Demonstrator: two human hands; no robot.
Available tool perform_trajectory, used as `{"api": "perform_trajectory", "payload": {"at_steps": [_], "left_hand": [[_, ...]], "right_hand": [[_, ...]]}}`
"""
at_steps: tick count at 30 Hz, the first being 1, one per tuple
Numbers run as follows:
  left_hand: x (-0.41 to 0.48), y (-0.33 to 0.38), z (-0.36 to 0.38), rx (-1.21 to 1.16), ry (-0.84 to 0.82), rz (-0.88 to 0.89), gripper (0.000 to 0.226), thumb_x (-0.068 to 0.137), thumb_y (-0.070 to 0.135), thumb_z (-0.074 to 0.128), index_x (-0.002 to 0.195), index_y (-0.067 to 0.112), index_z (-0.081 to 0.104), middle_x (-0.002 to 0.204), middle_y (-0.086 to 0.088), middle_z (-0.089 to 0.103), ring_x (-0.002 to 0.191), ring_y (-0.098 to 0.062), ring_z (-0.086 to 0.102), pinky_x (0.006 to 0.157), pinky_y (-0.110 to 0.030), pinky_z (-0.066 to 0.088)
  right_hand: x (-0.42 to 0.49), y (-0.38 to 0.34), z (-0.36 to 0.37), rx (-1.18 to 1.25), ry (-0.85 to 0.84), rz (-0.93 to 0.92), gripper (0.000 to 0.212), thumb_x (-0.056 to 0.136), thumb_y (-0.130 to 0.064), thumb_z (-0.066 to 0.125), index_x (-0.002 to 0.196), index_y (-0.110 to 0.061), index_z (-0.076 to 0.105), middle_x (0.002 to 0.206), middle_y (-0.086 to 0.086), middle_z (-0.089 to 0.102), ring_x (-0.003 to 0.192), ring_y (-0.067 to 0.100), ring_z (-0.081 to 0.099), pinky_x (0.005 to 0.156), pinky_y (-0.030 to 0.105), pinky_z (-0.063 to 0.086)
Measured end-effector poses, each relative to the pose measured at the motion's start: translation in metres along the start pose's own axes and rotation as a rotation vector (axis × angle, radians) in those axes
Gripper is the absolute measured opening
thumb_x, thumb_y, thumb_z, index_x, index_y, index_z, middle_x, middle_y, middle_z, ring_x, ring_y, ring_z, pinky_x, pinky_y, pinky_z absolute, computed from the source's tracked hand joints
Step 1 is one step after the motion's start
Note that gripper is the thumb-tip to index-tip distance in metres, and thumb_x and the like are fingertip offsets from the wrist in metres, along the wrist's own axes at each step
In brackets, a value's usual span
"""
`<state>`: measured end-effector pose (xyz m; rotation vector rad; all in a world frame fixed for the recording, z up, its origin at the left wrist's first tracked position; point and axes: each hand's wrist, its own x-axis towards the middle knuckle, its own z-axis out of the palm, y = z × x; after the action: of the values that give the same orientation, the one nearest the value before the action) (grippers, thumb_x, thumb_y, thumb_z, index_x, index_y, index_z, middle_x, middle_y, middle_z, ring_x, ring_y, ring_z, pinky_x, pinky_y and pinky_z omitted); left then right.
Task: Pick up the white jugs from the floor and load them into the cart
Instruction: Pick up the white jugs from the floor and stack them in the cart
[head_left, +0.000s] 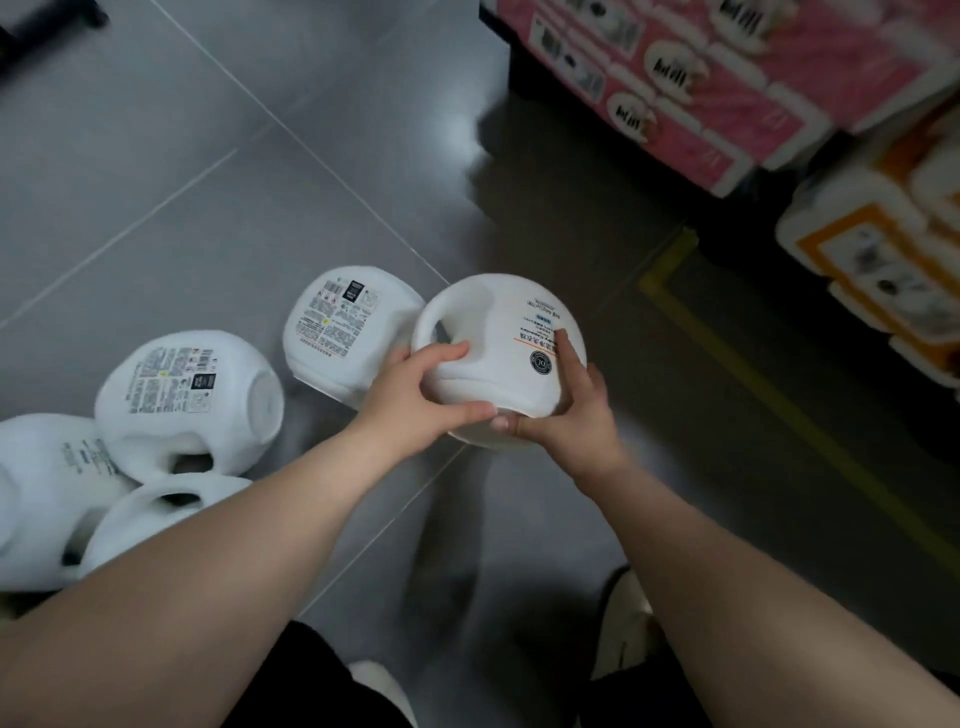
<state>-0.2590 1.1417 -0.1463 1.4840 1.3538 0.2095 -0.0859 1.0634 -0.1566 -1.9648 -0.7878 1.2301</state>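
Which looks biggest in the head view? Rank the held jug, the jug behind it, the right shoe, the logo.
1. The held jug and the jug behind it: alike; the held one is nearer, so unranked.
2. The right shoe, partly hidden.
3. The logo, smallest.

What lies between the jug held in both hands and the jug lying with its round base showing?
Head view: another white jug, on its side, label up, lies between the held jug and the base-out jug.

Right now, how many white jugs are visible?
5: held jug in left hand and right hand; second jug behind it; third jug, fourth jug, fifth jug leftward. Others possibly hidden.
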Motion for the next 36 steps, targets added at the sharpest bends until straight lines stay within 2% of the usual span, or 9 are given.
{"api": "perform_trajectory", "payload": {"at_steps": [4,7,9,11,15,19,27,32,36], "left_hand": [[-0.037,0.081,-0.037,-0.041,0.06,0.025,0.072,0.038,0.066,0.078,0.105,0.062,0.053,0.129,0.001,0.05,0.115,-0.01,0.052,0.101,-0.022,0.041],[-0.078,0.152,-0.067,-0.105,0.079,0.036,0.066,0.039,0.062,0.08,0.1,0.067,0.052,0.128,0.001,0.055,0.112,-0.009,0.057,0.101,-0.027,0.046],[-0.109,0.207,-0.089,-0.131,0.091,0.051,0.067,0.042,0.057,0.083,0.102,0.062,0.055,0.124,0.001,0.058,0.107,-0.011,0.06,0.095,-0.027,0.049],[-0.142,0.264,-0.111,-0.16,0.101,0.066,0.068,0.05,0.044,0.09,0.11,0.053,0.058,0.119,0.002,0.059,0.1,-0.011,0.062,0.089,-0.027,0.053],[-0.209,0.369,-0.15,-0.273,0.124,0.121,0.059,0.068,0.012,0.087,0.119,0.028,0.062,0.104,0.016,0.058,0.083,0.017,0.058,0.074,-0.006,0.048],[-0.27,0.448,-0.172,-0.342,0.147,0.145,0.059,0.067,0.012,0.087,0.117,0.034,0.063,0.103,0.014,0.06,0.092,-0.007,0.063,0.087,-0.03,0.056],[-0.307,0.512,-0.179,-0.342,-0.011,0.285,0.057,0.064,0.015,0.089,0.111,0.038,0.065,0.109,0.006,0.06,0.106,-0.02,0.062,0.085,-0.036,0.058],[-0.31,0.539,-0.168,-0.278,-0.225,0.352,0.057,0.064,0.016,0.089,0.111,0.038,0.065,0.116,0.003,0.058,0.11,-0.022,0.06,0.084,-0.041,0.059],[-0.324,0.56,-0.139,-0.241,-0.429,0.415,0.054,0.06,0.02,0.09,0.102,0.046,0.068,0.122,-0.003,0.06,0.112,-0.027,0.061,0.081,-0.046,0.06]], "right_hand": [[-0.034,-0.086,-0.045,0.051,-0.034,-0.021,0.117,0.047,-0.033,0.095,0.145,-0.046,0.032,0.148,-0.005,0.021,0.132,0.01,0.031,0.109,0.032,0.036],[-0.068,-0.16,-0.083,0.014,-0.021,-0.027,0.121,0.027,-0.061,0.087,0.138,-0.057,0.036,0.156,-0.004,0.018,0.143,0.016,0.023,0.116,0.044,0.029],[-0.094,-0.208,-0.109,0.004,-0.013,-0.056,0.122,0.023,-0.069,0.084,0.135,-0.061,0.036,0.157,0.0,0.018,0.146,0.02,0.019,0.117,0.049,0.026],[-0.125,-0.259,-0.137,0.021,-0.018,-0.089,0.12,0.026,-0.067,0.084,0.137,-0.054,0.04,0.153,-0.001,0.026,0.143,0.018,0.025,0.116,0.047,0.029],[-0.193,-0.359,-0.198,0.109,-0.021,-0.154,0.114,0.035,-0.054,0.087,0.14,-0.034,0.048,0.135,-0.011,0.04,0.128,0.007,0.041,0.111,0.034,0.037],[-0.256,-0.427,-0.249,0.105,-0.019,-0.226,0.1,0.054,-0.039,0.092,0.143,-0.031,0.047,0.133,-0.016,0.031,0.123,-0.003,0.027,0.107,0.025,0.027],[-0.326,-0.451,-0.295,0.174,0.18,-0.284,0.097,0.056,-0.053,0.087,0.141,-0.038,0.043,0.138,-0.01,0.039,0.128,0.014,0.042,0.109,0.046,0.041],[-0.367,-0.442,-0.306,0.268,0.394,-0.25,0.095,0.061,-0.046,0.087,0.143,-0.033,0.042,0.135,-0.008,0.042,0.126,0.016,0.044,0.108,0.044,0.043],[-0.413,-0.419,-0.325,0.348,0.577,-0.226,0.093,0.063,-0.041,0.088,0.144,-0.03,0.042,0.137,-0.005,0.042,0.128,0.017,0.044,0.107,0.044,0.043]]}}
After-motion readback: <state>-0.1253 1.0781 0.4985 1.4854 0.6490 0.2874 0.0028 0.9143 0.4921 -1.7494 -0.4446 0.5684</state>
